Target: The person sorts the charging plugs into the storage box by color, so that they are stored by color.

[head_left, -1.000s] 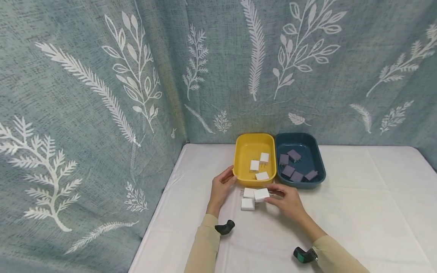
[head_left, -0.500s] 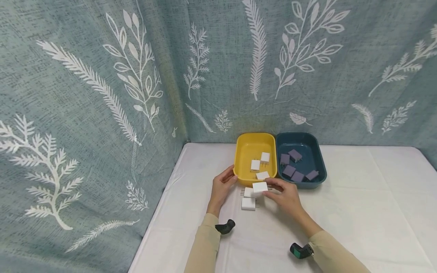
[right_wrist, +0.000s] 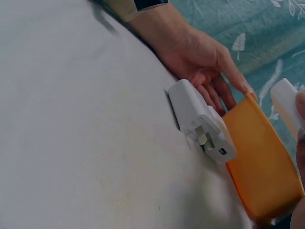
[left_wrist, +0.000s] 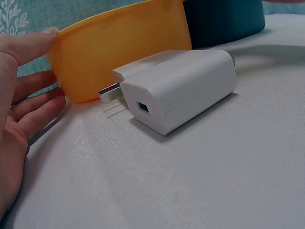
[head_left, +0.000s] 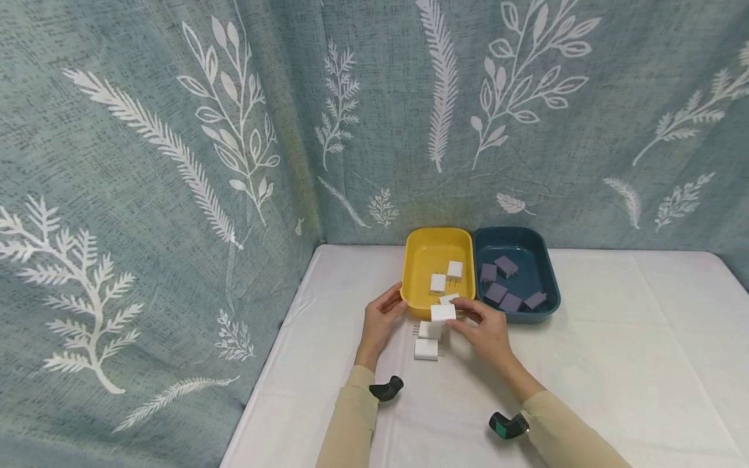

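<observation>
Between right thumb and fingers, my right hand (head_left: 488,328) pinches a white plug-in charger (head_left: 443,313) by its prong end, over the front rim of the yellow tray (head_left: 412,260). Part of that charger (right_wrist: 283,98) shows at the right edge of the right wrist view. My left hand (head_left: 379,322) touches the tray's front left corner, one fingertip at the rim and the other fingers, fairly straight, by the outer wall. Two more white chargers, one nearer (head_left: 426,350) and one behind it (head_left: 430,330), lie on the cloth before the tray. Several white chargers (head_left: 437,283) lie inside.
A dark blue tray (head_left: 550,279) stands against the yellow tray's right side, with several purple chargers (head_left: 510,302) inside. A white cloth (head_left: 632,364) covers the table. Behind hangs a blue-green leaf-patterned curtain (head_left: 398,117). Both wrists carry small black devices (head_left: 386,389).
My right hand has raised the white charger from beside the two on the cloth and brought it forward and slightly left to the yellow tray's rim. The left hand stays put.
</observation>
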### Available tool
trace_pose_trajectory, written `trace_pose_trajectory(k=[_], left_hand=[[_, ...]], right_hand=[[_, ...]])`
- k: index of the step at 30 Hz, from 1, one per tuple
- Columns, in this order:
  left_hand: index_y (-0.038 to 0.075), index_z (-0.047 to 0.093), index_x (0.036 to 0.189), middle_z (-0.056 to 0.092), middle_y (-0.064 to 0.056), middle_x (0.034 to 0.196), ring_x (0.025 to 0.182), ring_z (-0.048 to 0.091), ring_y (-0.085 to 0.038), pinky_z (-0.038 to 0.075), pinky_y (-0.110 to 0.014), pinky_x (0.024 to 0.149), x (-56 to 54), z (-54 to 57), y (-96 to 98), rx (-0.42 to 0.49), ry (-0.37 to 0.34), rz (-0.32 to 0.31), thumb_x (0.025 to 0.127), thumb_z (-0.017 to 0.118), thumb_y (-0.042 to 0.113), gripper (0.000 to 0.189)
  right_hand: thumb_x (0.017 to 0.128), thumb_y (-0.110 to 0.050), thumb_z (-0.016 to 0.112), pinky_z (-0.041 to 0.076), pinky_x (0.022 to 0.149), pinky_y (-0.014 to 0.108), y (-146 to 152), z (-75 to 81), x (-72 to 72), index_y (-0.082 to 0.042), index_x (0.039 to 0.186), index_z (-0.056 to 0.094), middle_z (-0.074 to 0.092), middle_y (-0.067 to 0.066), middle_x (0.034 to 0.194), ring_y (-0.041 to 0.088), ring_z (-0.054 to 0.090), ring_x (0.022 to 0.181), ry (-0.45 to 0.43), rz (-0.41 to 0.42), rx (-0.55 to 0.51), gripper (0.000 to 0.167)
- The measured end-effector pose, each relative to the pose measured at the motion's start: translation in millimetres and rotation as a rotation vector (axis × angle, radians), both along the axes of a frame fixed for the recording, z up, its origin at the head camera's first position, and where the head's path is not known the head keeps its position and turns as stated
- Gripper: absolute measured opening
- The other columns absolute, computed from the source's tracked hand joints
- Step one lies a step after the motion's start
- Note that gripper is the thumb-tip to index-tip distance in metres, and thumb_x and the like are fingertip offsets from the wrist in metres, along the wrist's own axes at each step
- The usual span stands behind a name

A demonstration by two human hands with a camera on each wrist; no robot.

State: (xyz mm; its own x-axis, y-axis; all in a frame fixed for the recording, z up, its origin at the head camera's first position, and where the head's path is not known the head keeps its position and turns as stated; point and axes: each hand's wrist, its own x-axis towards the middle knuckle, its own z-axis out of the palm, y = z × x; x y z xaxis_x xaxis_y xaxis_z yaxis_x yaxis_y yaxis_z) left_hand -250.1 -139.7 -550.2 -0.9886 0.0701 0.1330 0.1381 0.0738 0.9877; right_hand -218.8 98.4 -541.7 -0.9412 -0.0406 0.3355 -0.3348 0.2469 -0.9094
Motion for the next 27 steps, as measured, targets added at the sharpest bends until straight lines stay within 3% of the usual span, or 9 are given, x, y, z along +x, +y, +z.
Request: trace_pose_trajectory(k=[9,15,21,27], left_hand=[[0.001,0.053,0.137,0.059,-0.022,0.134,0.124,0.058,-0.035,0.051,-0.019,0.097,1.1,1.9,-0.2,-0.017,0.004,0.004,0.092,0.067,0.01,0.048],[0.003,0.055,0.137,0.06,-0.02,0.134,0.123,0.06,-0.032,0.052,-0.019,0.097,1.1,1.2,-0.1,-0.019,0.001,0.012,0.091,0.068,0.011,0.049],[0.003,0.054,0.137,0.06,-0.021,0.133,0.123,0.059,-0.035,0.052,-0.021,0.097,0.1,-1.8,0.7,-0.019,0.015,0.009,0.091,0.068,0.012,0.049],[0.003,0.054,0.138,0.06,-0.02,0.134,0.124,0.059,-0.033,0.052,-0.021,0.097,-0.4,-3.3,-2.2,-0.032,0.024,0.009,0.092,0.067,0.013,0.049]], right_hand=[[0.072,-0.01,0.085,0.056,0.088,0.021,-12,6.6,-7.1,0.001,0.109,0.071,0.073,0.017,0.108,0.029,0.07,0.098,-0.005,-0.05,-0.034,0.041],[0.073,-0.015,0.085,0.057,0.089,0.028,-18,15.2,-12.5,-0.003,0.111,0.071,0.072,0.013,0.111,0.027,0.07,0.102,-0.069,-0.076,-0.01,0.042],[0.074,-0.015,0.085,0.059,0.086,0.031,-20,23.7,-16.9,-0.005,0.113,0.07,0.07,0.012,0.118,0.027,0.069,0.105,-0.122,-0.089,-0.053,0.043],[0.076,-0.015,0.084,0.056,0.092,0.036,-25,23.7,-22.2,-0.006,0.115,0.07,0.069,0.01,0.121,0.025,0.068,0.106,-0.126,-0.1,-0.05,0.043]])
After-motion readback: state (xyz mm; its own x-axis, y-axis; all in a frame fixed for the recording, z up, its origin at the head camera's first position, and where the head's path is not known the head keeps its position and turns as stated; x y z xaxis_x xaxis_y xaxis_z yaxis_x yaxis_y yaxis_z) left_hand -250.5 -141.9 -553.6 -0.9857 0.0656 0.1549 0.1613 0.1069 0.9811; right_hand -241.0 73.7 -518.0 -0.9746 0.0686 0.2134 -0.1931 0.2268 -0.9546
